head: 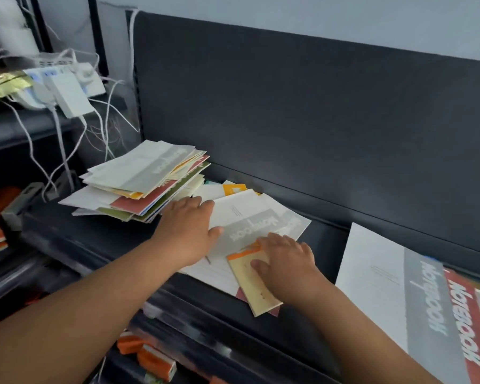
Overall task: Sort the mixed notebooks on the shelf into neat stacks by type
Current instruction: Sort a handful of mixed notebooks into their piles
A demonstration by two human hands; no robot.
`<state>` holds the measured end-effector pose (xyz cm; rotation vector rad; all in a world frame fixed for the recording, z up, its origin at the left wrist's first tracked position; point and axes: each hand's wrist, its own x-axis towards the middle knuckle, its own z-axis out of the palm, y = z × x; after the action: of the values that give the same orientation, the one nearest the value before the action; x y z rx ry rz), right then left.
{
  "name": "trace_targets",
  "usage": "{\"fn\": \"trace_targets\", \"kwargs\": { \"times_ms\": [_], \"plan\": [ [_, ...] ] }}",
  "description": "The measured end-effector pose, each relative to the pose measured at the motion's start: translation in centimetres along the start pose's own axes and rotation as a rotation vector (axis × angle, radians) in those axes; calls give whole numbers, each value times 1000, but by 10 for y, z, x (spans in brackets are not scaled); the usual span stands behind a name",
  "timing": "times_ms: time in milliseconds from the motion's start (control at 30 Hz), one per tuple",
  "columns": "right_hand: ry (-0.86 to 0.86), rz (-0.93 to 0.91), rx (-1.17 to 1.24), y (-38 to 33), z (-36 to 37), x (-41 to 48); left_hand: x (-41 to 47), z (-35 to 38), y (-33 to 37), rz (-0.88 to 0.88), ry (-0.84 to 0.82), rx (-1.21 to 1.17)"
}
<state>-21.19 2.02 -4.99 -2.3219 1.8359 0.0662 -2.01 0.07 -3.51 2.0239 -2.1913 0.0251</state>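
A loose heap of mixed notebooks [142, 181] lies at the left of the dark shelf [327, 239]. In the middle, a white and grey notebook [250, 217] lies on other books. My left hand [186, 231] rests flat on its left edge, fingers straight. My right hand [286, 264] grips a small tan notebook with an orange band [250, 284], thumb on its cover, fingers curled over its top edge. At the right lies a spread of grey, red and green notebooks [416, 306].
White power adapters and cables [67, 92] hang at the upper left. The shelf's dark back panel [288, 106] rises behind the books. Orange packs [150, 356] sit on lower shelves in front.
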Motion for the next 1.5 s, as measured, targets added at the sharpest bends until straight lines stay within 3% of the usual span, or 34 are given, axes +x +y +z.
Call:
{"fn": "trace_targets", "kwargs": {
  "times_ms": [300,500,667,833,933,1067,1233,1400,1500],
  "plan": [
    [-15,455,170,-10,3,2,56,9,-13,14,-265,24],
    [97,496,311,-24,7,1,70,12,-16,48,-212,-77],
    [58,761,319,-25,11,0,73,19,-17,60,-22,-268],
    [136,770,325,-24,2,-2,79,11,-14,-94,164,-675],
    [156,813,306,-17,-4,-4,89,15,-19,-227,99,-887],
    [226,786,506,-3,-6,-4,87,17,-25,-268,-8,-832],
    [392,556,780,8,-30,-8,83,10,-31,-185,-136,-697],
    [553,413,765,1,-45,13,69,5,-21,-128,-215,-736],
    [555,475,641,-3,-37,28,63,3,-15,-176,-260,-711]
  ]
}}
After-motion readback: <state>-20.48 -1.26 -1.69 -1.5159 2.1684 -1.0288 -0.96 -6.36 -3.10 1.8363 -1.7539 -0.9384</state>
